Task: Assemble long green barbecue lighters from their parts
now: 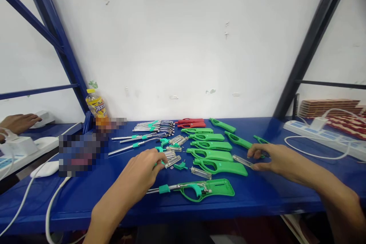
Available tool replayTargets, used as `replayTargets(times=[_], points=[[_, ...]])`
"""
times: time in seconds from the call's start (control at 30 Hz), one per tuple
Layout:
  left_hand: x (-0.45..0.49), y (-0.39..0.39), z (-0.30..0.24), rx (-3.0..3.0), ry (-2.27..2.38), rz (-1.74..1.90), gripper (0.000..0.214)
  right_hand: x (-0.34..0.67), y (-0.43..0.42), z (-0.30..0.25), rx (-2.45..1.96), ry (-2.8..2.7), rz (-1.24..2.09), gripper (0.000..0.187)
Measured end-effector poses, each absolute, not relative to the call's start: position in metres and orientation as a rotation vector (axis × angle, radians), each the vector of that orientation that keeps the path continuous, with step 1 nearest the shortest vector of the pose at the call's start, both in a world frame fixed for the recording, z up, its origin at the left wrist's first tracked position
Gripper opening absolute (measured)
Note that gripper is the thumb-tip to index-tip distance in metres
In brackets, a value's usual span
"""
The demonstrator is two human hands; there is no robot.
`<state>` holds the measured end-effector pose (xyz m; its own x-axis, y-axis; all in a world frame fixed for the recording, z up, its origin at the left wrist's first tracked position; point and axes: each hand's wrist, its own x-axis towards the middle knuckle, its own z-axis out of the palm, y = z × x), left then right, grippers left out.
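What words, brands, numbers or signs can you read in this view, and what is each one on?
"冰", probably: first large character on the label of the drink bottle; the characters after it are too blurred to read surely.
Green casings: no readable text.
Clear tubes: no readable text; any marks would be too small.
White power strip at right: no readable text.

Yellow-capped bottle [97,105] beside blue post [68,59], power strip [328,137] at right, white wall [183,45] behind.
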<state>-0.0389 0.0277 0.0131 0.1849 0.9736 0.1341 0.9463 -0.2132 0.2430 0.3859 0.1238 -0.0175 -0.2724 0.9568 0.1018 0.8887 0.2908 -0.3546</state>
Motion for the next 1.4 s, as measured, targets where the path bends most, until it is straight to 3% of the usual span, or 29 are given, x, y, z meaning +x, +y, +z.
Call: replayTargets(times=[0.57, 0.8, 0.97, 1.03, 1.17, 1.4], points=[[-0.008, 0.044, -0.002, 2.407, 2.031, 0.139, 0.026, 0.375, 0.132, -0.033, -1.774, -2.192, 0.225, 0.009], [-0.003, 0.04, -0.006, 2.457, 2.092, 0.114, 0.035, 0.382, 0.119, -0.015, -1.8, -2.064, 0.132, 0.024], [-0.001, 0.036, -0.001, 2.476, 2.057, 0.147, 0.035, 0.359, 0.099, 0.009, -1.671, -2.021, 0.207, 0.024], [-0.002, 0.034, 0.003, 2.471, 2.039, 0.206, 0.032, 0.341, 0.091, 0.016, -1.54, -2.062, 0.278, 0.026], [0.0, 0.028, 0.015, 2.409, 2.016, 0.357, 0.029, 0.307, 0.074, 0.021, -1.312, -2.185, 0.5, 0.045], [0.015, 0.022, 0.019, 2.113, 1.587, 1.158, 0.027, 0.279, 0.054, 0.024, -1.178, -2.309, 0.64, 0.032]])
